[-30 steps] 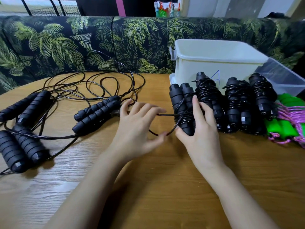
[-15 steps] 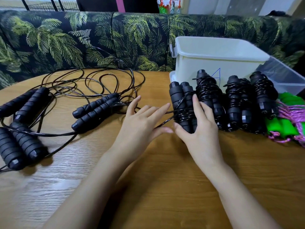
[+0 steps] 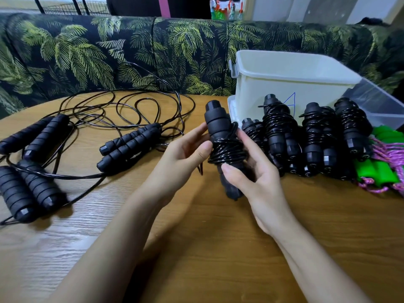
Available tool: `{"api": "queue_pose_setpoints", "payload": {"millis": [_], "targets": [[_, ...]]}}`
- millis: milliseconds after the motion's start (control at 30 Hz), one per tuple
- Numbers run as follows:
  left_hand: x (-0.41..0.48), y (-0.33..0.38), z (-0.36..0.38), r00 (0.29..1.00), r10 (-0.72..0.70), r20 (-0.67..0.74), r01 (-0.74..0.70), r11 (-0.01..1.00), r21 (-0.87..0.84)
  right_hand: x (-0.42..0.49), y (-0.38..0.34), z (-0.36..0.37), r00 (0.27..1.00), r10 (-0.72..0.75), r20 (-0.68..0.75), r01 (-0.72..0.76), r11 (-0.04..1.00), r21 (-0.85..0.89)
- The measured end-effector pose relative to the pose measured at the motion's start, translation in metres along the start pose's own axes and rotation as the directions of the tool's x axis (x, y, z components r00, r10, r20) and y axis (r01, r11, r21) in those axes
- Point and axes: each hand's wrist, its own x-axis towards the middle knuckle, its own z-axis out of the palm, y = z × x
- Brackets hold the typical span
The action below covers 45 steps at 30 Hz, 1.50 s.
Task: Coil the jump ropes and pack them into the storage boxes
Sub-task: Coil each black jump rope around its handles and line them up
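right hand [image 3: 260,182] grip curled round coiled rope [image 3: 225,147], left hand [image 3: 183,158] apparently pinching it

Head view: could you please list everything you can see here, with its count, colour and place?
held jump rope: one, black, coiled, above the table's middle
coiled jump ropes: at least three, black, in a row before the white box
loose jump ropes: three, black, uncoiled on the table's left
green-handled rope: at least one, green with pink cord, far right
white box: one, white, back right of the table
clear box: one, see-through, right of the white box
table: one, brown wood, under everything
sofa: one, dark with green leaves, behind the table
left hand: one, holds the held jump rope
right hand: one, grips it lower down
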Motion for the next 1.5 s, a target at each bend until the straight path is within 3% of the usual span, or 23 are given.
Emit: {"api": "queue_pose_setpoints", "payload": {"millis": [167, 400, 600, 833, 1133, 1200, 1333, 1400, 1500], "targets": [[-0.001, 0.003, 0.003, 1.000, -0.007, -0.006, 0.006, 0.994, -0.107, -0.001, 0.004, 0.001, 0.997, 0.018, 0.070, -0.016, 0.999, -0.029], [-0.005, 0.004, 0.015, 0.991, -0.005, -0.136, -0.015, 0.989, -0.144, -0.001, 0.006, 0.005, 0.988, -0.126, -0.093, 0.096, 0.956, -0.278], [-0.007, 0.006, 0.017, 0.983, -0.024, -0.184, 0.003, 0.993, -0.114, 0.000, 0.009, 0.006, 0.971, -0.230, -0.066, 0.199, 0.928, -0.315], [-0.006, 0.011, 0.009, 0.979, -0.022, -0.202, -0.003, 0.992, -0.126, 0.000, -0.001, 0.001, 0.997, -0.072, -0.040, 0.071, 0.997, -0.031], [-0.006, 0.018, 0.005, 0.986, -0.005, -0.169, -0.024, 0.986, -0.167, 0.002, -0.006, -0.004, 0.999, 0.035, 0.035, -0.042, 0.970, 0.240], [-0.006, 0.016, 0.004, 0.986, -0.029, -0.165, 0.001, 0.986, -0.165, 0.002, -0.001, -0.003, 0.999, 0.041, 0.012, -0.042, 0.983, 0.181], [-0.005, 0.013, 0.004, 0.968, -0.058, -0.245, 0.021, 0.989, -0.150, 0.002, 0.003, -0.001, 0.997, -0.039, -0.068, 0.027, 0.985, -0.171], [-0.005, 0.011, 0.007, 0.955, -0.055, -0.292, 0.018, 0.992, -0.126, 0.001, 0.006, 0.001, 0.987, -0.140, -0.081, 0.106, 0.937, -0.333], [-0.006, 0.006, 0.013, 0.933, -0.042, -0.358, 0.016, 0.997, -0.075, -0.003, 0.013, 0.006, 0.965, -0.259, -0.024, 0.195, 0.782, -0.592]]}}
